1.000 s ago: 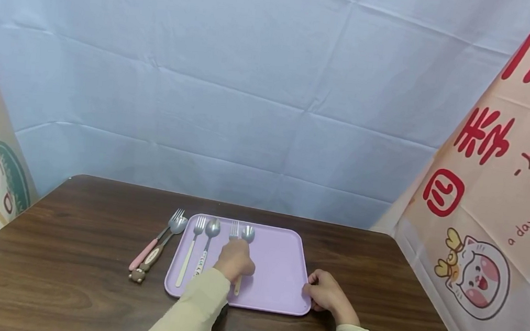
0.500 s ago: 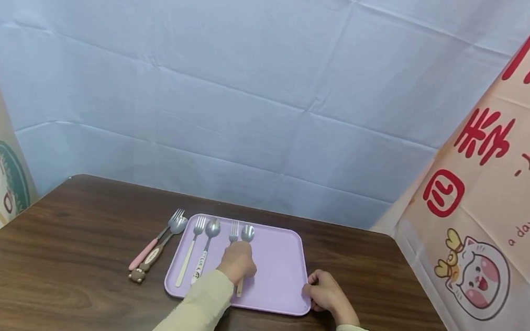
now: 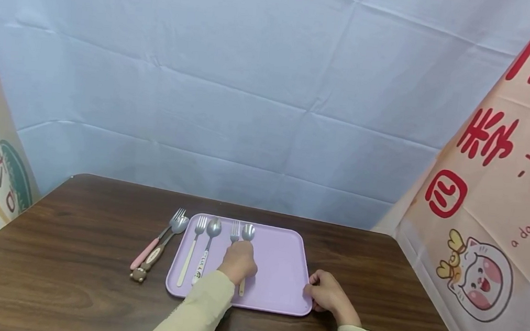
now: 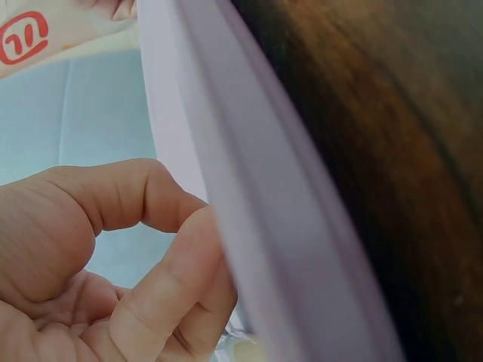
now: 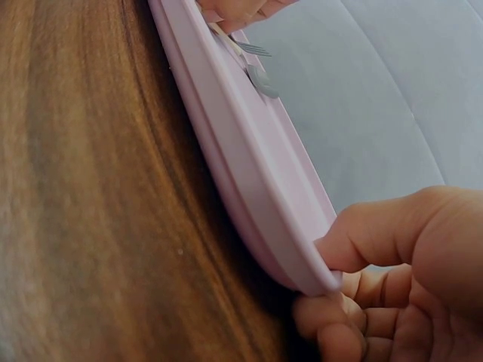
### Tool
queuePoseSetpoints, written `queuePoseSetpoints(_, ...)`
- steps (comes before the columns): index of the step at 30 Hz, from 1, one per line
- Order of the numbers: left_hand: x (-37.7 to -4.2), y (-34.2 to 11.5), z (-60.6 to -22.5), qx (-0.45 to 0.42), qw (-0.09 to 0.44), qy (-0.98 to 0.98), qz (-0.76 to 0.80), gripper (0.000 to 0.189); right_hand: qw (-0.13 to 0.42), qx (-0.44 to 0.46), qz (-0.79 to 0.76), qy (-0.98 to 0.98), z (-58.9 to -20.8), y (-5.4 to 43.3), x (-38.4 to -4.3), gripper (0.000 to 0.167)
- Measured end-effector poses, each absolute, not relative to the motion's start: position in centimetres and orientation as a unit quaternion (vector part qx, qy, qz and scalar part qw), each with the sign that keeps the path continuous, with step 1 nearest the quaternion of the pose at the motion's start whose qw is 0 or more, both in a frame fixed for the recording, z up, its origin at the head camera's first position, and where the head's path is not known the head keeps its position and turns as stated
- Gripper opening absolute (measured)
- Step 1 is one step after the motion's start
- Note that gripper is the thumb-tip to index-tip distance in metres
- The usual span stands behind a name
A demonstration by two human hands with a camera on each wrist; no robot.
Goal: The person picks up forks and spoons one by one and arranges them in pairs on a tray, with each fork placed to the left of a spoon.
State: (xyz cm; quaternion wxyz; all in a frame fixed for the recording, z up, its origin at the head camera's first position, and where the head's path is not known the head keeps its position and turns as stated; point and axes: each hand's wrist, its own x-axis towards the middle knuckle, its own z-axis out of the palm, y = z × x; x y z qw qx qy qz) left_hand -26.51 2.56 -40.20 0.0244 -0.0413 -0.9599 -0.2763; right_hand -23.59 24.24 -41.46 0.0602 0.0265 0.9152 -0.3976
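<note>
Left hand (image 3: 238, 262): was curled nearly closed, pinching the spoon (image 3: 248, 232) by its handle.
Right hand (image 3: 325, 291): gripped the tray (image 3: 278, 282), thumb uppermost.

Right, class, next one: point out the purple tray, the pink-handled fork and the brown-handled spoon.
Purple tray (image 3: 279, 269): head view, on its bare floor, right of the cutlery.
Pink-handled fork (image 3: 152, 245): head view, on the upper handle.
Brown-handled spoon (image 3: 155, 253): head view, on the handle.
</note>
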Motion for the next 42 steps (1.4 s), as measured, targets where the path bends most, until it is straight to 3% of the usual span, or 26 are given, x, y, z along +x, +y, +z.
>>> queuePoseSetpoints(10,-26.5,2.5,-40.1,-0.043,0.014,-0.956,-0.290,0.017,0.060,0.024,-0.396,0.916,-41.5,24.3,-23.6,0.011)
queuePoseSetpoints(26,-25.9,2.3,-39.4,-0.100,0.059,-0.953,-0.279,0.020,0.054,0.014,-0.401,0.915,-41.6,24.3,-23.6,0.010)
queuePoseSetpoints(34,-26.2,2.1,-39.2,-0.121,0.016,-0.959,-0.255,0.018,0.057,0.013,-0.400,0.915,-41.5,24.3,-23.7,0.011)
queuePoseSetpoints(42,-26.2,1.7,-38.9,-0.167,0.017,-0.966,-0.195,0.024,0.062,0.022,-0.400,0.914,-41.6,24.5,-23.7,0.011)
